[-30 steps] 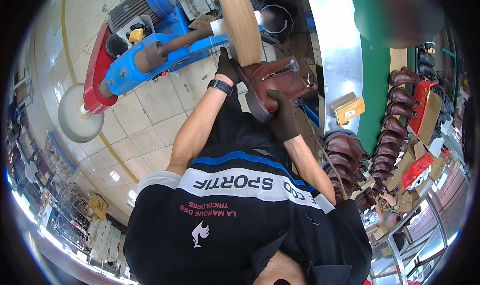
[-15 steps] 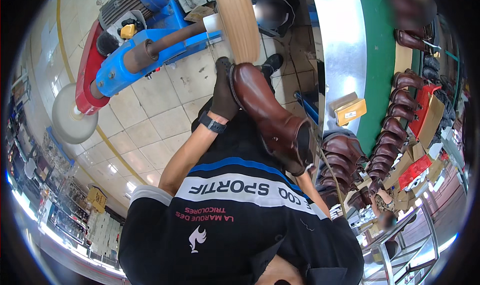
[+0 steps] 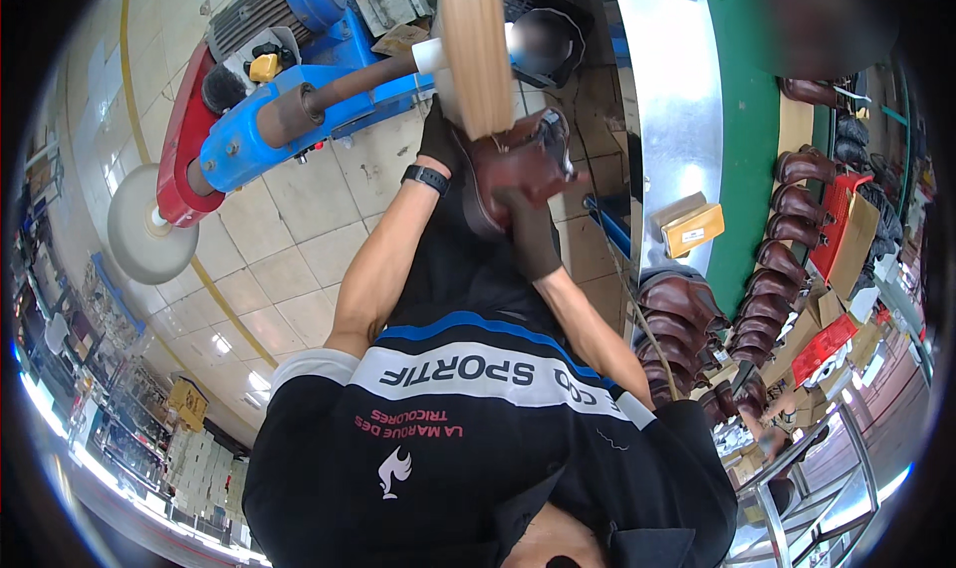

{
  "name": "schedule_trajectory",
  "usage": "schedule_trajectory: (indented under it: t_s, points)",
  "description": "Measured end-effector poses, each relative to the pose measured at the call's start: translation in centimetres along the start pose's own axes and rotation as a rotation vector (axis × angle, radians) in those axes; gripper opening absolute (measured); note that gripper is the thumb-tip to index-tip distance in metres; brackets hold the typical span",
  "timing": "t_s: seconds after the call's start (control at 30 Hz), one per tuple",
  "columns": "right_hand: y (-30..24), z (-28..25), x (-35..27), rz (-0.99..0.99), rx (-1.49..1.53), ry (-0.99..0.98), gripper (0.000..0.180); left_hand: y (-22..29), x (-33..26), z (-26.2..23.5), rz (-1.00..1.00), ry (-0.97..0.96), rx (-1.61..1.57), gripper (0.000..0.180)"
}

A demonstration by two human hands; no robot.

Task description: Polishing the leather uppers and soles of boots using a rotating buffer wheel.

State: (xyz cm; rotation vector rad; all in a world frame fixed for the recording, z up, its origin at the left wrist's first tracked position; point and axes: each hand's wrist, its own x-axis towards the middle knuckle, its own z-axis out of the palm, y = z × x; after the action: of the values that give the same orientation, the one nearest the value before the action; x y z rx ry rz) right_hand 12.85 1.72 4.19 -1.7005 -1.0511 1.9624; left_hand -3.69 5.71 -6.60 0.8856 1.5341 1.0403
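Your right hand (image 3: 530, 237) grips the near side of the brown shoe (image 3: 518, 165). Your left hand (image 3: 438, 140) wraps its far left side. The shoe touches the tan wheel (image 3: 476, 45), right of the blue machine (image 3: 289, 100).

Floor (image 3: 289, 259): pale square tiles crossed by a yellow line (image 3: 224, 309), with glare from overhead light. A steel-edged bench (image 3: 662, 120) with a green top (image 3: 747, 170) runs along the right. Rows of brown boots (image 3: 777, 269) stand beside it, near red boxes (image 3: 832, 334). A metal rack (image 3: 797, 498) stands lower right. Shelving (image 3: 119, 429) lines the far left.
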Motion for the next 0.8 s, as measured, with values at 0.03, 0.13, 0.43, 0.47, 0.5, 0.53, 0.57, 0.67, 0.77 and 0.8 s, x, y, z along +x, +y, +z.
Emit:
schedule_trajectory:
  t_s: [0.03, 0.13, 0.43, 0.47, 0.5, 0.53, 0.57, 0.67, 0.77, 0.8]
  points:
    - [0.7, -0.2, -0.4, -0.007, -0.098, -0.007, 0.037, -0.1, -0.4, 0.3, 0.01, -0.037, -0.101, 0.042]
    - [0.6, -0.6, -4.8, -0.056, -0.205, 0.017, 0.038, -1.1, -3.0, 1.3, -0.028, -0.016, -0.138, 0.04]
    - [-0.2, -0.8, -1.8, -0.33, -0.359, -0.023, 0.066, -2.3, -2.2, 1.8, -0.397, -0.061, -1.055, 0.051]
    - [-1.0, -0.2, -0.8, -0.378, -0.326, -0.026, 0.07, -1.9, -1.7, 1.8, -0.2, -0.036, -0.613, 0.052]
    - [-0.3, 0.2, 0.6, -0.533, -0.425, 0.007, 0.08, -1.2, -0.8, 1.7, -0.379, 0.046, -0.93, 0.052]
    - [0.4, 0.0, 0.5, -0.538, -0.424, 0.006, 0.08, -1.9, -0.1, 1.3, -0.374, 0.047, -0.929, 0.052]
    - [-0.2, 0.8, -0.2, -0.575, -0.505, 0.014, 0.083, -4.0, 0.1, -0.2, -0.437, 0.019, -1.096, 0.051]
    - [-0.9, 0.2, -2.9, -0.617, -0.608, 0.042, 0.09, 0.6, -1.5, 0.0, -0.535, 0.046, -1.14, 0.045]
    - [-0.6, -0.8, -5.3, -0.655, -0.581, -0.046, 0.085, -1.1, -3.9, -1.0, -0.5, -0.018, -1.386, 0.035]
    - [-0.8, -1.1, -5.6, -0.656, -0.58, -0.048, 0.085, -1.2, -4.6, -0.8, -0.498, -0.016, -1.385, 0.035]
